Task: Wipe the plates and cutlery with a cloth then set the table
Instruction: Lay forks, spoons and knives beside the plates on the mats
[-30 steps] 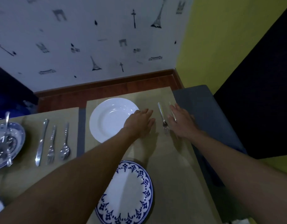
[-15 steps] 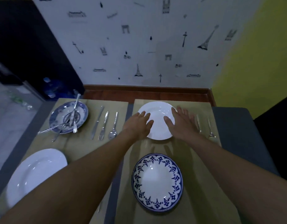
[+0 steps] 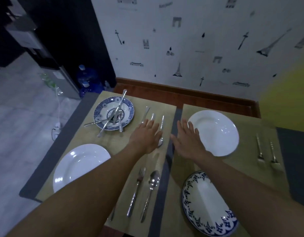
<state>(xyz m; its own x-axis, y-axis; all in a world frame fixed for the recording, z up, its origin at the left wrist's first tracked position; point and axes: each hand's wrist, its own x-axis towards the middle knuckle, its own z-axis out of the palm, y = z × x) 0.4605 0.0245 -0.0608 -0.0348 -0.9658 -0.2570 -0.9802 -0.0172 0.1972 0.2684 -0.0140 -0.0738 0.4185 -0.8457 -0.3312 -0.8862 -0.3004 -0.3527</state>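
Note:
My left hand lies flat with straight fingers over a far-side set of knife, fork and spoon on the left placemat. My right hand is spread flat beside the left rim of a white deep plate, holding nothing. A blue-patterned bowl plate at the far left carries several loose pieces of cutlery. A white plate sits near left, with a fork and spoon beside it. A blue-rimmed plate is near right. No cloth is visible.
Two forks lie right of the white deep plate. Beige placemats cover a grey table against a wood ledge and patterned wall. Blue water bottles and a cabinet stand on the floor at the left.
Both hands moved left, from the white deep plate toward the gap between the placemats; the left hand now covers the far cutlery set. The view swung left.

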